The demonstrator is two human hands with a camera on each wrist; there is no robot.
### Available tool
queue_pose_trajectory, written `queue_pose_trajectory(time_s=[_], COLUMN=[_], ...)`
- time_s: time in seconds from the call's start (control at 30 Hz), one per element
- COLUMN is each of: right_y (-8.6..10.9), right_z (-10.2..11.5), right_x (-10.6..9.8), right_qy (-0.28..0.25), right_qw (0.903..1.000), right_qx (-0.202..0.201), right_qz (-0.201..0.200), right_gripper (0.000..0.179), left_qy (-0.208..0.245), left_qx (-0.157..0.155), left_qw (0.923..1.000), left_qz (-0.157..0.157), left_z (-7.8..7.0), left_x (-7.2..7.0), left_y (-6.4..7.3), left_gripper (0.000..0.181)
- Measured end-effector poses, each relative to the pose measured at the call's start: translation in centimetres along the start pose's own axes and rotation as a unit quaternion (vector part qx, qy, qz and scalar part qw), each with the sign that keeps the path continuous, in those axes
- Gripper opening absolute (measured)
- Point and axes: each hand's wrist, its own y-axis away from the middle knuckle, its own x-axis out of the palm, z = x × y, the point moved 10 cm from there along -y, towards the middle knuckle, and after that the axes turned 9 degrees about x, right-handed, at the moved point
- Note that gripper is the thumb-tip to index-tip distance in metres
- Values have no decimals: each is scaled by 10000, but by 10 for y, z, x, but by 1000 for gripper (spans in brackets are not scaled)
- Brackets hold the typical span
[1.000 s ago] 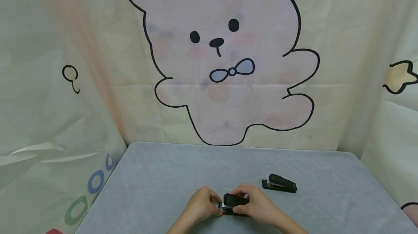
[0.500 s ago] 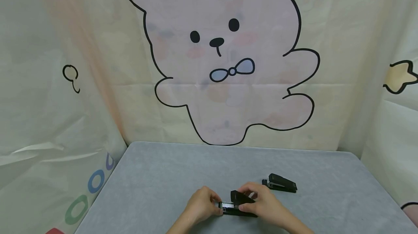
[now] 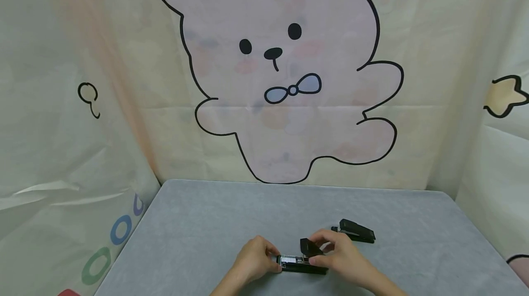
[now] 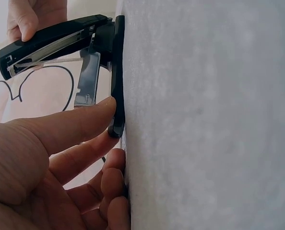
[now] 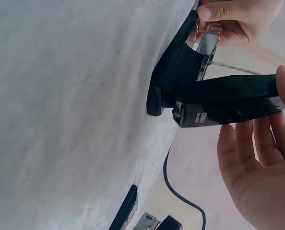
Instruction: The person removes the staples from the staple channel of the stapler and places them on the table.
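Note:
A black stapler (image 3: 301, 267) lies on the table in the head view with its top cover swung up. My left hand (image 3: 255, 259) pinches the front end of its base (image 4: 117, 72) between thumb and forefinger. With thumb and fingers on either side, my right hand (image 3: 343, 259) holds the raised cover (image 5: 233, 98). Between cover and base, the metal staple channel (image 4: 87, 79) is exposed in the left wrist view, and a thin spring (image 4: 56, 61) stretches from it into the cover. Whether the channel holds staples is not clear.
A second black stapler (image 3: 357, 231) rests behind my right hand, its cover down. The grey cloth-covered table (image 3: 206, 222) extends back to a hanging backdrop (image 3: 173, 149) with a cartoon animal on it. More pale cloth hangs at both sides.
My right hand has moved right and slightly up, swinging the stapler's cover from low over the base to steeply raised, which bares the channel. My left hand has stayed on the base's front end.

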Motion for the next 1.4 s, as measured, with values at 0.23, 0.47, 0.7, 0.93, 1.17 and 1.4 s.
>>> queue_pose_trajectory(time_s=[0.23, 0.47, 0.7, 0.93, 1.17, 1.4], right_y=[7, 14, 21, 27, 34, 40], right_z=[-9, -18, -23, -35, -48, -62], right_x=[-11, -18, -26, -35, -44, -52], right_qy=[-221, -747, -807, -879, -1056, -1219], right_qw=[9996, 9966, 9960, 9956, 9941, 9923], right_qx=[156, 341, 365, 322, 234, 220], right_qz=[-121, -66, -94, -56, -5, 38], right_gripper=[39, 42, 42, 48, 51, 41], left_qy=[-6, -19, -63, -42, -63, -111], left_qx=[21, 62, 71, 84, 157, 135], left_qw=[10000, 10000, 9999, 9999, 9998, 9998], left_qz=[-4, -26, -33, -38, -63, -22], left_z=[-1, -1, 0, 0, 0, 0], left_x=[1, -1, 0, 1, 1, 1], left_y=[0, 0, 0, 0, 1, 0], left_gripper=[22, 24, 24, 24, 24, 23])
